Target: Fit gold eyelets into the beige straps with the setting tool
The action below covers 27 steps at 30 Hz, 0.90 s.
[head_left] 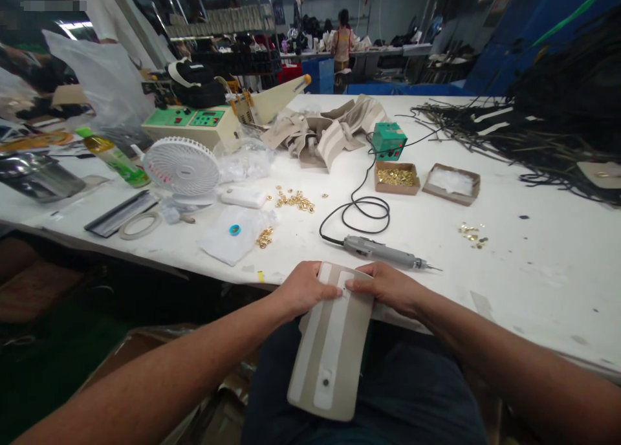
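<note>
A beige strap piece with two white bands lies over my lap, its top end resting on the front edge of the white table. My left hand grips its upper left corner. My right hand grips the upper right corner, and the fingertips of both hands meet at a small fitting near the top middle. Just beyond my hands lies a grey electric screwdriver, its tip pointing right and its black cord coiled behind it.
Loose brass eyelets lie mid-table, more fill a cardboard box beside a green power box. A white fan, tape roll, bottle and a control unit stand left. Beige pieces pile at back; black straps spread right.
</note>
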Each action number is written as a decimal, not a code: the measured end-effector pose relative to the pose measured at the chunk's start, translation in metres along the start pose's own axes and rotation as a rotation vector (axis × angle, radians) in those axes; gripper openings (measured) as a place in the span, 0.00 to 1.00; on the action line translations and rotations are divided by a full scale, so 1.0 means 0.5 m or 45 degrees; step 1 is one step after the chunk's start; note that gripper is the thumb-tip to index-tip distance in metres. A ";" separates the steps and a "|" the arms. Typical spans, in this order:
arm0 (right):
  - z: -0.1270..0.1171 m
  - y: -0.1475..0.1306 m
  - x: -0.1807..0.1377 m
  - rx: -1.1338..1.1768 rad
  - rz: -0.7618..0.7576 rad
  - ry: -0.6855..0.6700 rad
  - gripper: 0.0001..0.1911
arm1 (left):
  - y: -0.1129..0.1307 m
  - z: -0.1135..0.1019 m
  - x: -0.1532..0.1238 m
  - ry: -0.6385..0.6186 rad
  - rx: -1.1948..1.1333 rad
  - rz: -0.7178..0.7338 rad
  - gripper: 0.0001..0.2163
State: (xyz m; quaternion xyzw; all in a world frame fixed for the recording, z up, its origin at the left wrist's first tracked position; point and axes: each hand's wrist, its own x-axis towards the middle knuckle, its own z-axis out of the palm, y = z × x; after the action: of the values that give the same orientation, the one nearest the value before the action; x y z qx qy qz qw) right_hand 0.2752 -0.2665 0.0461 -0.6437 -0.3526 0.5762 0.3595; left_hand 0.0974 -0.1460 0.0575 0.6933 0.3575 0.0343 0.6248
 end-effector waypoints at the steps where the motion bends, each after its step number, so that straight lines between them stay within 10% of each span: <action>1: -0.001 -0.004 0.006 -0.029 0.013 -0.002 0.18 | -0.002 0.001 0.004 -0.002 -0.016 -0.014 0.15; 27: -0.013 -0.039 0.042 -0.473 0.065 0.135 0.10 | -0.010 -0.003 0.055 0.003 0.026 -0.073 0.10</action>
State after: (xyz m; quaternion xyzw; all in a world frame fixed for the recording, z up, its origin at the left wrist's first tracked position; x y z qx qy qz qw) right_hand 0.2828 -0.2393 0.0534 -0.7372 -0.4171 0.4754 0.2377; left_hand 0.1149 -0.1302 0.0426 0.6890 0.3783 0.0135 0.6180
